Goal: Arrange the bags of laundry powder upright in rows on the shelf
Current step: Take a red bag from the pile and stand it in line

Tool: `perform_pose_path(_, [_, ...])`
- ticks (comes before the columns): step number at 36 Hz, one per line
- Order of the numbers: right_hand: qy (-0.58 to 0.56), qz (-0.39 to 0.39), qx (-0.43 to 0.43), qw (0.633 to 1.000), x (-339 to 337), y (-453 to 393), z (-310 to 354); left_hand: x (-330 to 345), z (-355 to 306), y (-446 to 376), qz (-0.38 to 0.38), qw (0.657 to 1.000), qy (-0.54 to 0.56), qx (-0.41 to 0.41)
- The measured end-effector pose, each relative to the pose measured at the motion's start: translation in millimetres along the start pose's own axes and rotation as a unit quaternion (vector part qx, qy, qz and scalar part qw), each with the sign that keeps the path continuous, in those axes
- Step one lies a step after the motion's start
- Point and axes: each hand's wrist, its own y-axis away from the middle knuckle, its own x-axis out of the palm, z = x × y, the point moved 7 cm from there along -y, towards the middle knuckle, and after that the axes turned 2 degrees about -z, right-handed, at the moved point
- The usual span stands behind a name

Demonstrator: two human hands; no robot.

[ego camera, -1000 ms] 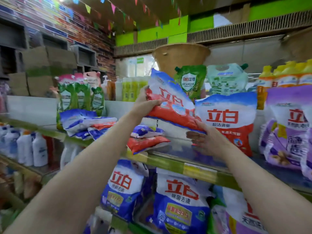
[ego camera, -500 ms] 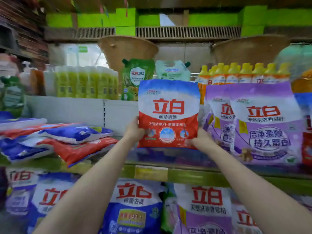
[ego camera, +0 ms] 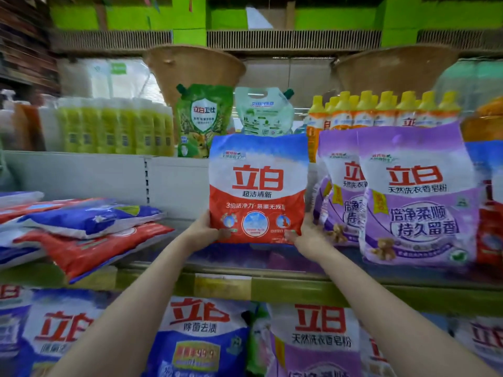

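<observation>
Now your left hand and right hand have fingers clamped on the red bag, upright; next, seat it beside the purple bags just right of your fingers.

Along the top shelf, toward its left end, stands a row of yellow-green bottles. Near the middle, a dark green pouch and a pale green pouch stand upright side by side. Toward the right end is a cluster of yellow-capped orange bottles. Behind them two woven baskets rest against the back, under a slatted vent and bright green panels.
</observation>
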Motion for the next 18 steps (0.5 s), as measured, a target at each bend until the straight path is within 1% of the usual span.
perform_pose_path(3, [-0.017,0.003,0.008,1.0,0.1,-0.9,-1.5,-2.5,3.6,-0.7,-0.009,1.0,-0.016,-0.009])
perform_pose_path(8, [-0.009,-0.004,0.018,1.0,3.2,-4.5,-6.6,-3.8,1.1,5.6,-0.047,0.994,-0.095,-0.012])
perform_pose_path(10, [0.01,-0.024,0.002,1.0,0.1,-3.8,-4.2,-3.3,-6.1,11.6,-0.059,0.987,-0.147,-0.009])
perform_pose_path(12, [0.099,-0.079,-0.046,0.991,-12.1,-0.3,7.1,-7.7,-15.2,16.3,-0.064,0.97,-0.234,-0.009])
perform_pose_path(14, [0.207,-0.138,-0.129,0.96,-22.9,5.6,28.8,-16.0,-26.7,19.5,-0.074,0.948,-0.311,-0.005])
perform_pose_path(15, [0.237,-0.153,-0.169,0.944,-24.6,9.1,41.6,-20.9,-34.9,21.8,-0.084,0.94,-0.331,0.006])
perform_pose_path(16, [0.253,-0.155,-0.204,0.933,-23.4,12.0,54.6,-26.3,-43.4,24.9,-0.093,0.936,-0.34,0.013])
perform_pose_path(18, [0.264,-0.132,-0.26,0.919,-13.6,16.9,79.3,-39.7,-61.8,32.9,-0.126,0.926,-0.354,0.034])
